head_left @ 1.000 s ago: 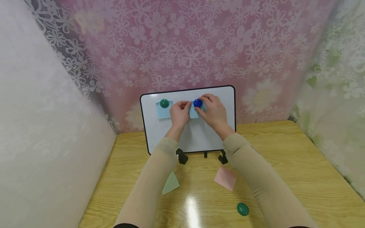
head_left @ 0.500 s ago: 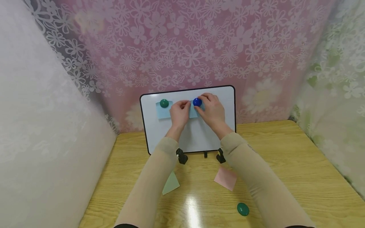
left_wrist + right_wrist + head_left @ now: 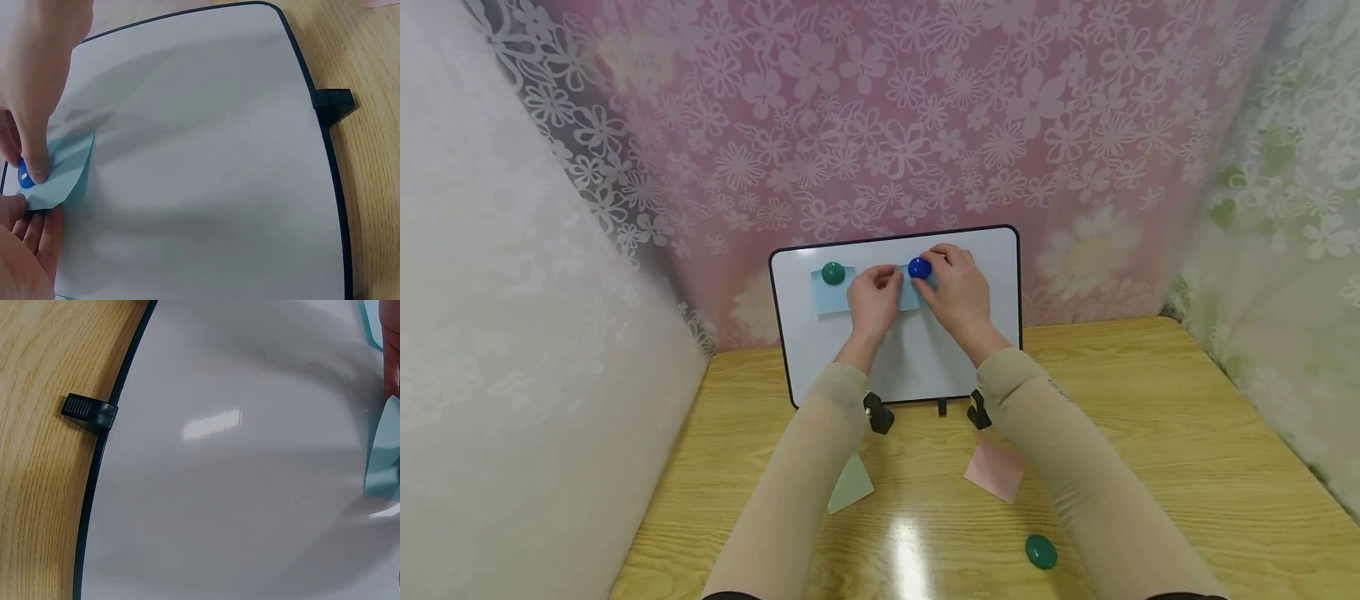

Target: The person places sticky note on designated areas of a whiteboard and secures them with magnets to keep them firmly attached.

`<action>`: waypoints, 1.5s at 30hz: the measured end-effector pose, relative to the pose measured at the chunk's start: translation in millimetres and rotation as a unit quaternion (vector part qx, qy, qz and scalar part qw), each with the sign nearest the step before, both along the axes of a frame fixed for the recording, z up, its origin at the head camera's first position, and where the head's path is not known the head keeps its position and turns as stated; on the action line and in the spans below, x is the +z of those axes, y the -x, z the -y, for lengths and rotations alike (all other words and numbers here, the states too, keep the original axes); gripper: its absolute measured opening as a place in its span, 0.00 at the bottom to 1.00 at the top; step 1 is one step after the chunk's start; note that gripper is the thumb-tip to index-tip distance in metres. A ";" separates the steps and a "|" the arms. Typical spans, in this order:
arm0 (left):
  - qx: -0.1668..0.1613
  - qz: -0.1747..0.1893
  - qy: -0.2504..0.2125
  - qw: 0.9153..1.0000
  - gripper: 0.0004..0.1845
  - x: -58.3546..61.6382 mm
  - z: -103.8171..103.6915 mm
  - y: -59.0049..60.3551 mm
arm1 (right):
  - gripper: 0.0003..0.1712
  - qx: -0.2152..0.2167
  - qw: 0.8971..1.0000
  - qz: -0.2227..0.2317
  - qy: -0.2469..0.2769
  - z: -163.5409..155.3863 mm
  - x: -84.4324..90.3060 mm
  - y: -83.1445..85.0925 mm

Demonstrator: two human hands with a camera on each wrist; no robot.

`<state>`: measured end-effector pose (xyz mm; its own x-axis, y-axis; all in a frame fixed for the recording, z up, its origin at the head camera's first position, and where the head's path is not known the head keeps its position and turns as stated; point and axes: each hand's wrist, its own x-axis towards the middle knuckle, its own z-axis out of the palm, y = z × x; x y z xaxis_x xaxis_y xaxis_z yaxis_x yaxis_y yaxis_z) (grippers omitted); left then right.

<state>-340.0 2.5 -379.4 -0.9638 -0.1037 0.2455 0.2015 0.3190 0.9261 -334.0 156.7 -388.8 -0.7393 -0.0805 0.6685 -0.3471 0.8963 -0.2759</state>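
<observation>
Fingers of the right hand [image 3: 958, 292] pinch a blue magnet [image 3: 919, 268] against a light blue note [image 3: 910, 293] on the whiteboard [image 3: 925, 358] — the left hand [image 3: 872, 298], just beside it, grips the note's left edge. Further left of the left hand, a green magnet [image 3: 832, 272] pins another blue note [image 3: 831, 296]. Below both forearms on the table [image 3: 1187, 433] lie a green note [image 3: 850, 485], a pink note [image 3: 994, 471] and a second green magnet [image 3: 1041, 552].

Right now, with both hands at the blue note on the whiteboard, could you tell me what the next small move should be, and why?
Probably let go with the right hand first. Its fingers sit on the blue magnet, which already lies over the top of the blue note on the whiteboard, while the left hand holds the note's left edge. If the note holds, the left hand can let go too.
</observation>
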 end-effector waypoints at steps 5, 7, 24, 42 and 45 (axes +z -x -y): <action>0.001 -0.004 0.002 1.000 0.13 -0.2 0.0 -0.7 | 0.25 -0.003 1.000 0.005 0.001 1.7 0.4 -0.2; 0.001 -0.003 0.001 1.000 0.13 -0.3 0.0 -1.2 | 0.24 -0.004 1.000 0.008 0.000 2.1 0.2 -0.1; 0.014 -0.004 -0.018 1.000 0.12 -4.2 7.8 -6.4 | 0.24 0.014 0.999 -0.030 0.019 0.8 -1.5 -6.4; -0.073 0.021 -0.114 0.991 0.11 -42.6 15.7 -43.3 | 0.21 0.093 0.991 -0.019 0.098 -8.5 -43.4 -36.1; -0.093 0.035 -0.124 0.987 0.12 -53.7 19.9 -52.5 | 0.21 0.114 0.988 -0.016 0.098 -8.6 -55.1 -44.5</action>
<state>-287.5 -17.5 -433.1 -0.9855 0.0288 0.1673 0.1685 0.0450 0.9847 -289.5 165.4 -443.8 -0.6955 -0.1094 0.7102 -0.5455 0.7237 -0.4228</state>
